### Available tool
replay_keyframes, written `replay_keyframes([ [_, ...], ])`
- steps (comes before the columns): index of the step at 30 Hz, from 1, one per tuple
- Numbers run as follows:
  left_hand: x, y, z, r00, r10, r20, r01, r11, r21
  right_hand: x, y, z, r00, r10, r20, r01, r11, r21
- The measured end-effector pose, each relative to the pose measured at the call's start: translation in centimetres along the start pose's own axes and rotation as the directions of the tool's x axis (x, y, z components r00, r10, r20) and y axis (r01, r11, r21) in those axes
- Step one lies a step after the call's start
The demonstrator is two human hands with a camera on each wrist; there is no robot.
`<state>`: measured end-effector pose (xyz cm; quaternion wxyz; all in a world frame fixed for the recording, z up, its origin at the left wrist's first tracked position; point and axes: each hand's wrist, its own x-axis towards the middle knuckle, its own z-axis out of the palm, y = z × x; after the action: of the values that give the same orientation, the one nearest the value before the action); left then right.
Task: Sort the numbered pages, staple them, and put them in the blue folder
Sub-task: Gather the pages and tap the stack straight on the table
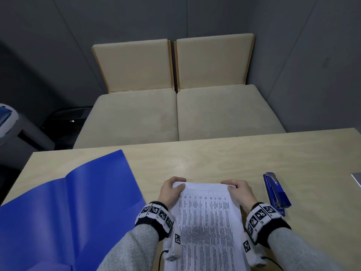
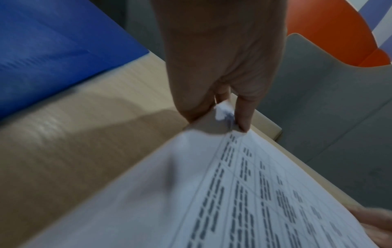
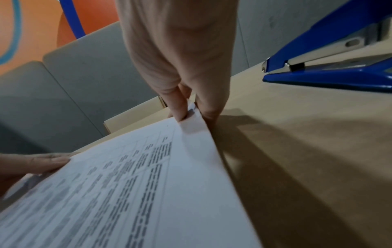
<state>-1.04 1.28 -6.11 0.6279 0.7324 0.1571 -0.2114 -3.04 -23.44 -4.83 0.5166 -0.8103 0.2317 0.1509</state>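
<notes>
A stack of white printed pages [image 1: 207, 222] with a table of text is held tilted over the table's near edge. My left hand [image 1: 173, 189] pinches its far left corner [image 2: 224, 112], and my right hand [image 1: 237, 189] pinches its far right corner [image 3: 191, 115]. The blue folder [image 1: 74, 208] lies open on the table to the left of the pages. A blue stapler [image 1: 276, 190] sits on the table just right of my right hand, also large at the upper right as the stapler [image 3: 331, 67] in the right wrist view.
The light wooden table [image 1: 195, 159] runs across the view. Two beige cushioned seats [image 1: 175, 110] stand beyond its far edge. A grey object's corner [image 1: 356, 178] shows at the table's right edge. A white and blue machine [image 1: 7, 122] stands at the far left.
</notes>
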Motion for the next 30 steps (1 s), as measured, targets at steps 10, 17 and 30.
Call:
replay_keyframes([
  [10, -0.4, 0.5, -1.7, 0.977, -0.193, -0.093, 0.154, 0.934, -0.323, 0.1, -0.3, 0.4, 0.999, 0.03, -0.035, -0.03, 0.999, -0.013],
  [17, -0.2, -1.4, -0.6, 0.948, 0.03, -0.318, -0.082, 0.985, -0.15, -0.3, -0.8, 0.9, 0.996, 0.035, -0.077, -0.039, 0.998, -0.054],
  [30, -0.9, -1.6, 1.1, 0.861, 0.171, -0.479, -0.182, 0.983, 0.023, -0.7, -1.6, 2.2, 0.992, -0.003, -0.128, -0.019, 0.984, -0.175],
])
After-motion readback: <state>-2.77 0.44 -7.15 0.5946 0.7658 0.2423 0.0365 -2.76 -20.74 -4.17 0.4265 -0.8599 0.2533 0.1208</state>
